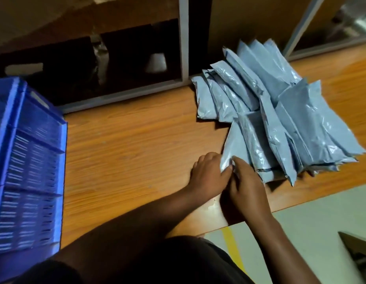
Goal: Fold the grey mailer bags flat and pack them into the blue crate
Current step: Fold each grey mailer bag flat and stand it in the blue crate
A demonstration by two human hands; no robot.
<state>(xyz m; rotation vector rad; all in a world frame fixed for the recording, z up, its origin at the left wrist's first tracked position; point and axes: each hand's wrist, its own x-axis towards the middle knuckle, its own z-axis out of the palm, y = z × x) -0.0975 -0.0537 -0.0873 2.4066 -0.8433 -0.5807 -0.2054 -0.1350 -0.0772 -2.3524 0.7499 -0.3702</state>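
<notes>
At the far left of the wooden bench (137, 128), a blue crate (28, 160) with slotted walls stands at the edge of view, blurred, its inside not shown. Behind it, along the far side of the bench, runs a grey-framed shelf unit (183, 42) with dark openings, the contents too dim to make out.

Across a stretch of bare wood to the right, a person's two hands meet at the near corner of one grey mailer bag (239, 144), close to the near edge of the bench. The left hand (208, 173) lies knuckles up, its fingers (226, 171) pinching the bag's corner. The right hand (247, 183) touches it from the right, its fingers (236, 160) curled onto the same corner, so both hold the plastic. That bag lies flat at the near left of the heap and is partly covered by others.

Farther right, a heap of grey mailer bags (290, 111) fans out from the shelf unit's foot to the bench's near right edge, overlapping and glossy, some tilted against the unit. None is seen in the crate, which sits well apart to the left.

Beyond the bench's near edge, pale floor (321, 222) carries a yellow stripe (231, 244).
</notes>
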